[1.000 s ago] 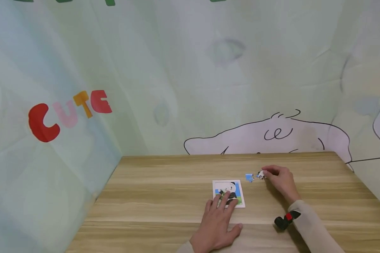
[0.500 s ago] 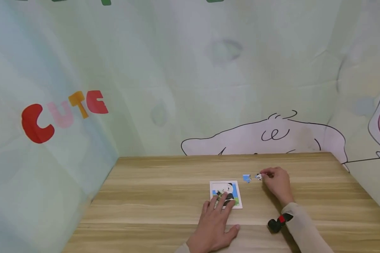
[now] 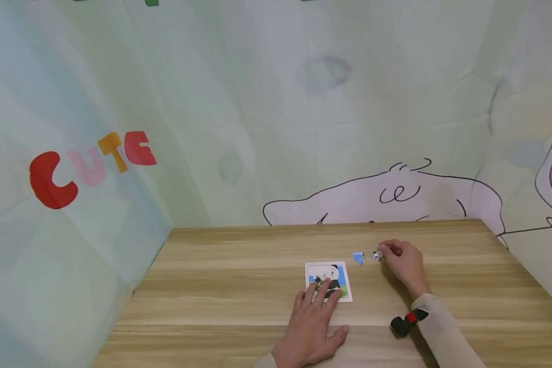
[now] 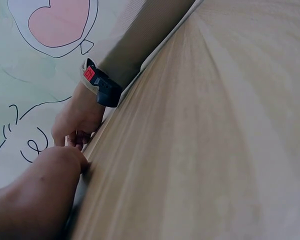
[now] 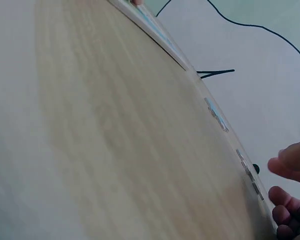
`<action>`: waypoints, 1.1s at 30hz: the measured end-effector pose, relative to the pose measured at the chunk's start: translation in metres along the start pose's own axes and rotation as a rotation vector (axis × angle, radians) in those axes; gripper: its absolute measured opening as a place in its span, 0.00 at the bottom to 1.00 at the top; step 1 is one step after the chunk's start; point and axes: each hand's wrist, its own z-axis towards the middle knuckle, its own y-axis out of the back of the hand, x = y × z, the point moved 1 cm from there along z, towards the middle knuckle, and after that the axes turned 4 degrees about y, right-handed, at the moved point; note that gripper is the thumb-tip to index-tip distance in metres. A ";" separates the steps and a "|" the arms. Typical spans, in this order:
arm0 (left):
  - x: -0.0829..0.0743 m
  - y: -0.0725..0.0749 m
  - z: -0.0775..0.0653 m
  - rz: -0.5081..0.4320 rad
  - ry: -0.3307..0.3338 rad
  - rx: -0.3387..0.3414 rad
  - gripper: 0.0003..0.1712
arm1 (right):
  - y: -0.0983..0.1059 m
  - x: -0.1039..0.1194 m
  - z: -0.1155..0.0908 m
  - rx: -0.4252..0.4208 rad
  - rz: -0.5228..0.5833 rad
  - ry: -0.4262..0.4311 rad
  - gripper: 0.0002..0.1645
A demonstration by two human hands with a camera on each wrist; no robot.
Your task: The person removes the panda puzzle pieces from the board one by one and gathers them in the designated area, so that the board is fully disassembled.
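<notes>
A white-framed panda jigsaw puzzle (image 3: 340,276) lies flat on the table. My left hand (image 3: 308,327) rests over its lower part with fingers spread and nearly straight, hiding some of the picture. Beyond the puzzle's right corner lies a loose blue puzzle piece (image 3: 359,257). Just right of it is a black-and-white puzzle piece (image 3: 376,256), with my right hand (image 3: 406,263) bent over it. In the right wrist view that piece (image 5: 249,174) lies flat on the table, and thumb and finger stand apart beside it, not pinching it.
The wood-grain table (image 3: 221,286) ends at a printed cloth backdrop (image 3: 239,102) on the far and left sides. A black wrist camera (image 3: 401,326) is strapped to my right wrist, just above the tabletop.
My right fingertips have shifted slightly at the black-and-white piece. The left hand has stayed on the puzzle. The head view has swung a little to the right.
</notes>
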 end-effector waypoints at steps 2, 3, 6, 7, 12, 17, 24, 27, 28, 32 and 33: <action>0.000 0.000 0.001 0.002 0.000 0.002 0.40 | -0.001 0.004 -0.002 -0.027 0.023 0.002 0.17; 0.000 0.001 0.001 0.000 0.002 0.008 0.40 | -0.002 0.007 -0.004 -0.033 0.027 0.016 0.17; 0.000 0.001 0.002 -0.005 0.012 0.027 0.40 | -0.006 0.023 -0.011 0.027 0.031 0.077 0.14; 0.000 0.001 0.002 -0.007 0.015 0.033 0.40 | -0.009 0.029 -0.014 0.074 0.022 0.113 0.13; 0.001 0.000 0.002 0.003 0.014 0.040 0.40 | -0.023 0.059 -0.028 0.433 0.008 0.262 0.18; 0.001 0.000 0.001 0.010 0.002 0.023 0.41 | -0.033 0.068 -0.036 0.511 -0.017 0.271 0.22; 0.000 0.000 0.002 -0.013 0.019 0.060 0.42 | -0.038 0.067 -0.037 0.485 -0.041 0.236 0.22; 0.000 -0.001 0.002 -0.010 0.013 0.056 0.41 | -0.038 0.066 -0.036 0.489 -0.037 0.234 0.23; 0.000 -0.001 0.002 -0.006 0.012 0.051 0.41 | -0.038 0.066 -0.036 0.491 -0.034 0.233 0.23; 0.000 -0.002 0.003 0.006 0.010 0.037 0.41 | -0.038 0.066 -0.033 0.500 -0.047 0.251 0.24; 0.000 -0.002 0.003 0.004 0.011 0.040 0.41 | -0.038 0.066 -0.032 0.501 -0.054 0.263 0.24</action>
